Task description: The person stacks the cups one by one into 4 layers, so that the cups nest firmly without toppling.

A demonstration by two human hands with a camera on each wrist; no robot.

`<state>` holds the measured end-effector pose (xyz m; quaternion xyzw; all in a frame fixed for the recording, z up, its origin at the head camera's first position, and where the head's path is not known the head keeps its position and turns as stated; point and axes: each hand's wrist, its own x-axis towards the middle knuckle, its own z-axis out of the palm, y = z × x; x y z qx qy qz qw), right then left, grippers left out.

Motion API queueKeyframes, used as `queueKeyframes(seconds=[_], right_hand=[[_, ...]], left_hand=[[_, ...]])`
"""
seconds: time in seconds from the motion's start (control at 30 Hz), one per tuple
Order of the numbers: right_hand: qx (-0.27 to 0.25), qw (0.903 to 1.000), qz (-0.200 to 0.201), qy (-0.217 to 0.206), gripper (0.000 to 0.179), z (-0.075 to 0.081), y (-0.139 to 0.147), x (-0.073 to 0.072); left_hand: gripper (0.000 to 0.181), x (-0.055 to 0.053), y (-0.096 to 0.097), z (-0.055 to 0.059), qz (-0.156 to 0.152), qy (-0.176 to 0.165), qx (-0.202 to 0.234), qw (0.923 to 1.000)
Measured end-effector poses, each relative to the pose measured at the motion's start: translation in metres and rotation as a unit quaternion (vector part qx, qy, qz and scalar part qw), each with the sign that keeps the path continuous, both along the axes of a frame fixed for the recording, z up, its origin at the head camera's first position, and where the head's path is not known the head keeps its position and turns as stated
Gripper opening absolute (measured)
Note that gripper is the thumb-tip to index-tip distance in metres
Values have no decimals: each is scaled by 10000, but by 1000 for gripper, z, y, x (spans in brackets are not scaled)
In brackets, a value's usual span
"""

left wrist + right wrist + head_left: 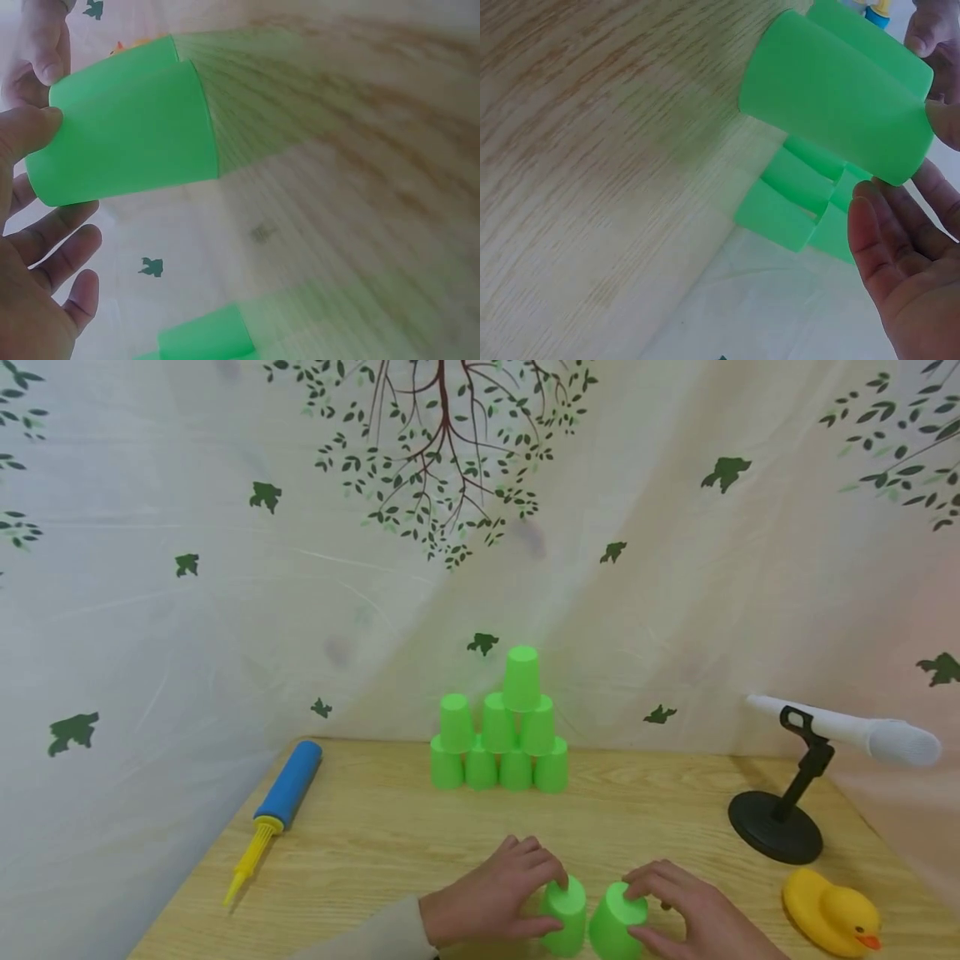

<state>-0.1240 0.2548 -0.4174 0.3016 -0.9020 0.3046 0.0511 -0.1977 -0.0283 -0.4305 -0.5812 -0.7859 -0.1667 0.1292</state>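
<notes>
Near the front of the wooden table, two upside-down green plastic cups stand side by side. My left hand (495, 893) pinches the left cup (564, 922) near its upturned base, thumb on the near side. Its other fingers are loosely spread beside the cup in the left wrist view. My right hand (701, 914) pinches the right cup (617, 927) the same way, and that cup tilts slightly. Behind them rises a stack of green cups (482, 764): several in the bottom row, three above with a gap after the left one, and a top cup (522, 678) over the right pair.
A blue and yellow hand pump (288, 785) lies at the left of the table (360, 852). At the right are a white microphone (862, 728) on a black stand (776, 827) and a yellow rubber duck (825, 910). A printed cloth (405, 635) hangs behind the table.
</notes>
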Motion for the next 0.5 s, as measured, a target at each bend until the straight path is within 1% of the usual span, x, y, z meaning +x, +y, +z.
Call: queueKeyframes(seconds=[0.13,0.2,0.3,0.37,0.5], right_hand=[[-16,9997,-30,246,24,0,-1,0],[3,9993,-139,351,24,2,-3,1],[14,9983,-198,548,24,6,-5,1],[49,9965,-300,777,26,8,-8,0],[-27,9929,-382,1125,28,14,-12,-2]], left_hand=[[33,-1,-9,7,145,-313,114,9993],[33,-3,-15,12,219,-460,258,9984],[32,-6,-24,19,318,-476,515,9970],[32,-8,-30,24,360,-367,680,9964],[31,-13,-44,32,488,-287,925,9941]])
